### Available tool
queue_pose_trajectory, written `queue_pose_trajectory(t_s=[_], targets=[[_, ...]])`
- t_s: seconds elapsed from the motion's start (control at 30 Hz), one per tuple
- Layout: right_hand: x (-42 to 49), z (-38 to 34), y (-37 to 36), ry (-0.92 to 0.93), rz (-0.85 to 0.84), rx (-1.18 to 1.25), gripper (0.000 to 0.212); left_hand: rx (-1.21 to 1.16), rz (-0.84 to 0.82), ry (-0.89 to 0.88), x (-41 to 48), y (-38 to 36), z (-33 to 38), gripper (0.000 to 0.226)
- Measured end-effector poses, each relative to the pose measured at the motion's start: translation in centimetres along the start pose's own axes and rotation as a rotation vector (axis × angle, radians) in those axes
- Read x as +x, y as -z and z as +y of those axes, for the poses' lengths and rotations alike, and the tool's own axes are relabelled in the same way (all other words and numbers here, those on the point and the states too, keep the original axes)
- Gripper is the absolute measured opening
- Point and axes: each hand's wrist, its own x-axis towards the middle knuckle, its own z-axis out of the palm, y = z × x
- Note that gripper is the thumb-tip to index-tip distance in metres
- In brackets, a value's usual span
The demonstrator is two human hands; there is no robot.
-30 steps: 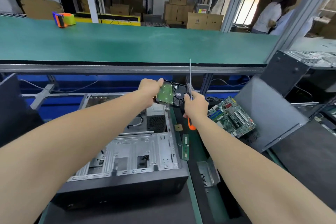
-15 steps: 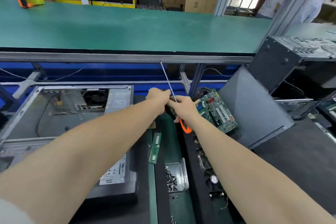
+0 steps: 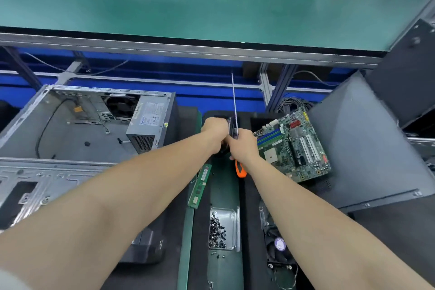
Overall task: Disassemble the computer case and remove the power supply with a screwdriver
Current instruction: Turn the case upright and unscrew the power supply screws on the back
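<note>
Where the fingers close: left hand [image 3: 215, 130] curls round a flat dark part [image 3: 231, 126], seen edge-on and too hidden to name; right hand [image 3: 243, 146] wraps the screwdriver [image 3: 240, 169] and meets the same part, fingertips out of sight.
Screwdriver: orange handle pokes out below the palm; the shaft points up and away, touching nothing.
Step in hand: probably setting that part aside, between the case and the motherboard [image 3: 294, 146].
Doing it well: let the left hand bear the weight, keep the shaft tip off the motherboard, and lower the part rather than drop it.
Power supply [image 3: 150, 122]: seated in the far right corner of the open computer case [image 3: 77, 134], well left of both hands, not yet out.
Next call: bring the tool to its screws; loose ones belong in the screw tray [image 3: 229, 216].
</note>
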Motion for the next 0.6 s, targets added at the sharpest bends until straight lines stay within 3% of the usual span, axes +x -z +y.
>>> queue_pose_trajectory(t_s=[0.13, 0.33, 0.6], targets=[[1.3, 1.8, -0.3, -0.046, 0.013, 0.008, 0.033, 0.034, 0.031, 0.017, 0.6, -1.1, -1.6, 0.027], [3.5, 3.5, 0.5, -0.092, 0.093, 0.061, 0.014, -0.034, -0.248, -0.034, 1.2, -3.3, -3.4, 0.056], [4.2, 3.2, 0.1, -0.049, 0.294, 0.018, 0.016, -0.027, -0.360, -0.107, 1.5, -3.2, -4.5, 0.058]])
